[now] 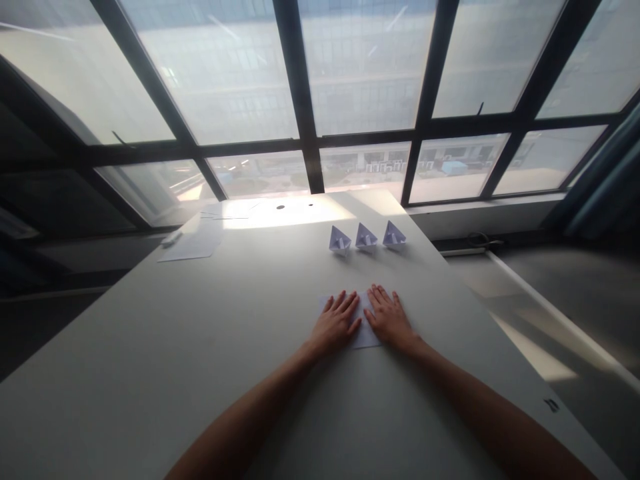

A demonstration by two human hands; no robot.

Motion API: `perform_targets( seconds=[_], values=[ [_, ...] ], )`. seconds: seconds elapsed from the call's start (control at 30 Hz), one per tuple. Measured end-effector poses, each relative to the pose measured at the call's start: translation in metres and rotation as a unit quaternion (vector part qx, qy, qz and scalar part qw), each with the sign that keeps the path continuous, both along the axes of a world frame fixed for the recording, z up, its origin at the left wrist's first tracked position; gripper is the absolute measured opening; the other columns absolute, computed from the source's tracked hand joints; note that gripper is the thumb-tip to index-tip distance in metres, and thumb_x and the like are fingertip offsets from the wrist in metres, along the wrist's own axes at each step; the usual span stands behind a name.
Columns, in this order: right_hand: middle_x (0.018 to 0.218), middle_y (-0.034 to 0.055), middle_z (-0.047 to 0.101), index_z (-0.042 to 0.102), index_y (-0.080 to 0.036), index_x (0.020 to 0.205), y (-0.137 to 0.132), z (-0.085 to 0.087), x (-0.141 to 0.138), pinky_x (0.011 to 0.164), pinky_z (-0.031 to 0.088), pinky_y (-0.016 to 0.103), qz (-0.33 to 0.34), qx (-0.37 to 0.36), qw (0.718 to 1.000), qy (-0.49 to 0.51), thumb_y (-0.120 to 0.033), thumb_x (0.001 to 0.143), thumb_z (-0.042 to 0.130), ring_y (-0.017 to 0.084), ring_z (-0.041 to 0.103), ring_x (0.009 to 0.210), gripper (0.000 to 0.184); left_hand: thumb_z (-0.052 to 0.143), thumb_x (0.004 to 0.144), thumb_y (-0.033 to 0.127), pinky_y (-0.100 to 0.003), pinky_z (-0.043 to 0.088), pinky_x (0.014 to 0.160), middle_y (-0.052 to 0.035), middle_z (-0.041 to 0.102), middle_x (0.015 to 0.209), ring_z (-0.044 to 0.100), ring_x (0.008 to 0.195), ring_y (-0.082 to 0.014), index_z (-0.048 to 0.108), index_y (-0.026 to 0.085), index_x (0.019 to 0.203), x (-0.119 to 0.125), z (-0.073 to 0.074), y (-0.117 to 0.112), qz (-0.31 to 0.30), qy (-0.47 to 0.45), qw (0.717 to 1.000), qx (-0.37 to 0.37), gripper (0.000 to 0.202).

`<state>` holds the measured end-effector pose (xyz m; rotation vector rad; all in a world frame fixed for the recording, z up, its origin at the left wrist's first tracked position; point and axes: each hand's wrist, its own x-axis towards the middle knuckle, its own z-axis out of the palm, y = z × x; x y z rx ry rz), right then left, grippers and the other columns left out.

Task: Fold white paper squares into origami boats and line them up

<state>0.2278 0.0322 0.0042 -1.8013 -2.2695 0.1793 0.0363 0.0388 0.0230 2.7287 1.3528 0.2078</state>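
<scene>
A sheet of pale paper [367, 339] lies flat on the white table [240, 360], largely covered by my two hands. My left hand [336, 323] rests palm down on its left part, fingers spread. On the right part, my right hand [389, 317] lies flat too, its fingers stretched forward. Both thumbs point inward, with a narrow strip of paper showing between them. Beyond the hands stand three folded paper boats, a left one [340, 241], a middle one [366, 237] and a right one [395, 235], in a row.
A stack of paper sheets [193, 241] lies at the table's far left, with a small pale object [171, 240] beside it. Two dark holes are near the far edge. Large windows [365, 67] rise behind the table. A dark mark [551, 405] sits near the right edge.
</scene>
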Motion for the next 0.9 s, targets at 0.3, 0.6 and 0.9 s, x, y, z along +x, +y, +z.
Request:
perform_targets(
  seconds=[0.3, 0.6, 0.9],
  values=[
    [0.158, 0.0145, 0.025, 0.032, -0.007, 0.15, 0.005, -0.005, 0.005, 0.118, 0.007, 0.049, -0.031, 0.011, 0.999, 0.002, -0.039, 0.097, 0.035, 0.024, 0.018, 0.147, 0.061, 0.033, 0.1, 0.049, -0.046, 0.017, 0.119, -0.0061, 0.024, 0.16, 0.017, 0.148, -0.0257, 0.028, 0.019, 0.152, 0.0, -0.001, 0.0, 0.003, -0.005, 1.0, 0.0, 0.061],
    [0.157, 0.0138, 0.029, 0.036, -0.01, 0.148, 0.001, 0.005, 0.005, 0.119, 0.008, 0.047, 0.094, 0.023, 0.995, 0.018, -0.03, 0.097, 0.037, 0.023, 0.02, 0.147, 0.056, 0.032, 0.1, 0.051, -0.046, 0.016, 0.12, -0.0063, 0.024, 0.159, 0.018, 0.148, -0.0251, 0.026, 0.018, 0.153, 0.0, -0.004, 0.001, 0.006, -0.023, 1.0, 0.0, 0.063],
    [0.157, 0.0137, 0.026, 0.033, -0.011, 0.15, -0.001, 0.007, 0.002, 0.119, 0.011, 0.046, 0.125, 0.011, 0.992, 0.02, -0.032, 0.096, 0.038, 0.023, 0.021, 0.147, 0.058, 0.03, 0.1, 0.05, -0.044, 0.015, 0.12, -0.0081, 0.024, 0.159, 0.019, 0.148, -0.0241, 0.026, 0.016, 0.153, 0.0, -0.005, 0.001, 0.007, -0.026, 1.0, -0.001, 0.063]
  ],
)
